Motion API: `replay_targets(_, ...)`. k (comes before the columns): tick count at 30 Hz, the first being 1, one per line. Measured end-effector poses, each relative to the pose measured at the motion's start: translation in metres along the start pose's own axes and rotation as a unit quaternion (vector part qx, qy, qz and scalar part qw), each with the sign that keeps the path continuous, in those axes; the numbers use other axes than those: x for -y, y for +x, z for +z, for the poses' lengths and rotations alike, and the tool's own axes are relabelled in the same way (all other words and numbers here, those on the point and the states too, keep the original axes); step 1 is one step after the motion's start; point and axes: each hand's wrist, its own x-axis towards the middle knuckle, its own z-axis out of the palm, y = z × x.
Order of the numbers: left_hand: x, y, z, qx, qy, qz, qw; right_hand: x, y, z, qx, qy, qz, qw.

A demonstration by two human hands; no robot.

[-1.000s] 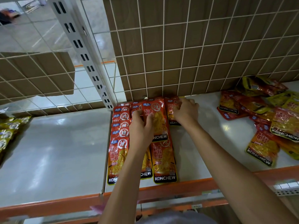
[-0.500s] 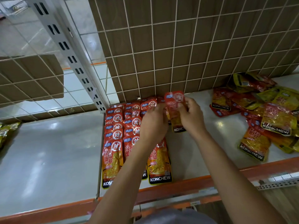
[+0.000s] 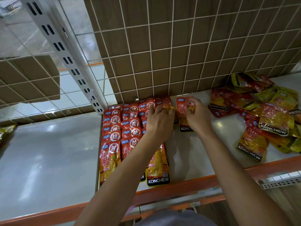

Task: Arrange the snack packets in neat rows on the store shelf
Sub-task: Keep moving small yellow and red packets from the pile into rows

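At the shelf's [image 3: 192,154] back, right grip [image 3: 197,115] pinches a packet [image 3: 183,115]; left grip [image 3: 160,120] presses rows [image 3: 123,128].

This is a shop. The pale shelf [image 3: 192,154] has an orange front edge, a white wire grid back [image 3: 171,54] and a slotted white metal upright [image 3: 65,51]. Many identical branded snack packets [image 3: 112,136] lie in overlapping rows left of the left hand [image 3: 160,123], and a loose heap [image 3: 267,115] lies right of the right hand [image 3: 197,116].

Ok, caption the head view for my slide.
Both hands, left hand and right hand, place a red packet beside the neat rows on the shelf.
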Motion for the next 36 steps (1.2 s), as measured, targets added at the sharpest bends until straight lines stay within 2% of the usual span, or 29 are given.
replay_targets(5, 0.004, -0.003, -0.004, -0.012, -0.029, -0.014, 0.999, 0.009, -0.001, 0.006, 0.024, -0.027, -0.039, 0.999)
replay_targets(13, 0.015, -0.024, -0.003, -0.108, -0.116, -0.056, 0.986, 0.027, -0.006, 0.029, 0.071, -0.115, -0.084, 0.987)
replay_targets(20, 0.023, -0.031, 0.008, -0.114, -0.135, -0.078, 0.981, 0.021, -0.008, 0.049, 0.035, -0.260, -0.105, 0.959)
replay_targets(25, 0.026, -0.032, 0.013, -0.118, -0.133, -0.083, 0.981, 0.017, -0.009, 0.052, 0.058, -0.202, -0.100, 0.973)
replay_targets(30, 0.024, -0.031, 0.012, -0.125, -0.144, -0.083, 0.978, 0.018, -0.011, 0.049, 0.086, -0.207, -0.121, 0.967)
replay_targets(36, 0.024, -0.029, 0.013, -0.135, -0.153, -0.088, 0.975, 0.017, -0.015, 0.045, 0.088, -0.152, -0.104, 0.979)
